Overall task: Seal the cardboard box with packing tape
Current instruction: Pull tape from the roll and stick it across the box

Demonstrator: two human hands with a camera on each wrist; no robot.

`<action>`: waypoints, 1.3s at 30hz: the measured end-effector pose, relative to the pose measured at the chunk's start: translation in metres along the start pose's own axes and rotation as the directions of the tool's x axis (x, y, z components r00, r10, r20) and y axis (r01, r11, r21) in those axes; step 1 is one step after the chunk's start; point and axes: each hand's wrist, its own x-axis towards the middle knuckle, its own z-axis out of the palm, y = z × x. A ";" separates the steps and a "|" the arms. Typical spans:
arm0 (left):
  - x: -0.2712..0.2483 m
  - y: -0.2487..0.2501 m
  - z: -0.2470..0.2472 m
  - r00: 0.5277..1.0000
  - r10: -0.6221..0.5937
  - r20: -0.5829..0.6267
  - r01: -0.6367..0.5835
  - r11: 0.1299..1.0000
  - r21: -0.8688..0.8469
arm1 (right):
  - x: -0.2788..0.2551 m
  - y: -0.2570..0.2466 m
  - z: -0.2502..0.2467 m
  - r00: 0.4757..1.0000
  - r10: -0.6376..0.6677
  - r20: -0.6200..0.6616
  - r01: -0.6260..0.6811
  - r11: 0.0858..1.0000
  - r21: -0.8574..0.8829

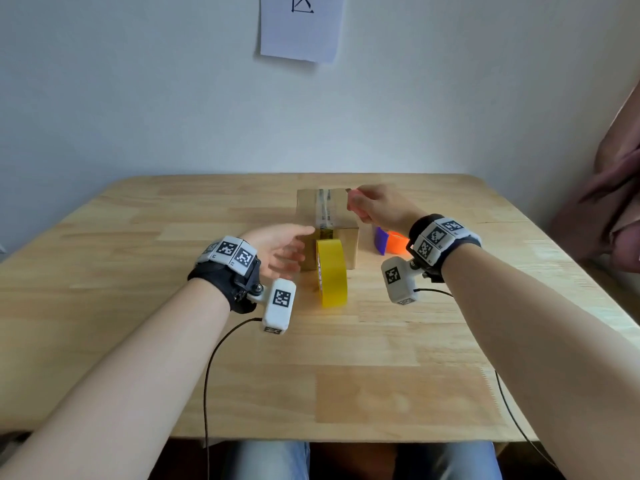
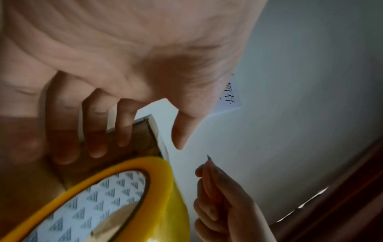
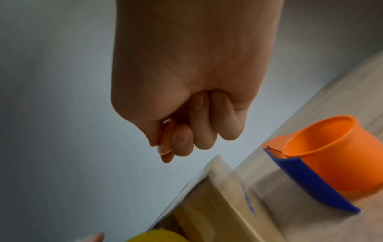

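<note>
A small cardboard box (image 1: 337, 216) sits mid-table with a strip of clear tape (image 1: 325, 206) running over its top. A yellow tape roll (image 1: 331, 271) stands on edge against its front; the left wrist view shows the roll (image 2: 124, 196) below the box (image 2: 143, 135). My left hand (image 1: 294, 252) is open, with straight fingers (image 2: 124, 135) at the box's left front face. My right hand (image 1: 356, 202) hovers over the box's top right edge, gripping a small orange cutter (image 2: 209, 178) with its pointed blade out. In the right wrist view that fist (image 3: 176, 144) is above the box corner (image 3: 217, 204).
An orange and blue tape dispenser (image 1: 391, 242) stands just right of the box, also seen in the right wrist view (image 3: 331, 155). A paper sheet (image 1: 301, 26) hangs on the wall behind. Pinkish cloth (image 1: 609, 202) hangs at the table's right edge. Cables trail from both wrists.
</note>
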 end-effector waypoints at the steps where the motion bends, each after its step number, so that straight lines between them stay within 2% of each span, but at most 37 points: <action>1: 0.002 -0.002 0.004 1.000 -0.004 0.017 0.004 1.000 -0.010 | 0.000 -0.002 0.001 1.000 -0.025 0.009 0.025 0.997 -0.076; 6: 0.009 -0.009 0.022 0.993 0.015 0.118 -0.003 0.995 -0.100 | 0.001 -0.005 0.005 0.996 -0.041 0.081 0.057 0.975 -0.214; 13: 0.024 -0.020 0.027 0.984 0.127 0.124 -0.094 0.966 -0.242 | 0.001 -0.003 0.004 0.996 -0.017 0.082 0.033 0.980 -0.195; 16: 0.028 -0.024 0.026 0.981 0.152 0.124 -0.118 0.962 -0.247 | 0.001 -0.003 0.007 0.998 -0.038 0.057 0.047 0.984 -0.169; 21: 0.035 -0.028 0.031 0.969 0.211 0.131 -0.178 0.957 -0.230 | 0.007 -0.004 0.018 0.993 -0.098 -0.061 0.093 0.992 -0.081; 23: 0.038 -0.031 0.032 0.965 0.222 0.140 -0.187 0.956 -0.227 | 0.007 -0.001 0.023 0.994 -0.100 -0.043 0.099 0.994 -0.036; 29: 0.044 -0.033 0.029 0.949 0.236 0.210 -0.183 0.952 -0.245 | 0.003 0.011 0.028 0.996 -0.080 -0.035 0.078 0.995 -0.060; 39: 0.048 -0.030 0.023 0.953 0.221 0.206 -0.178 0.962 -0.208 | 0.008 0.018 0.030 0.995 -0.078 -0.054 0.078 0.997 -0.018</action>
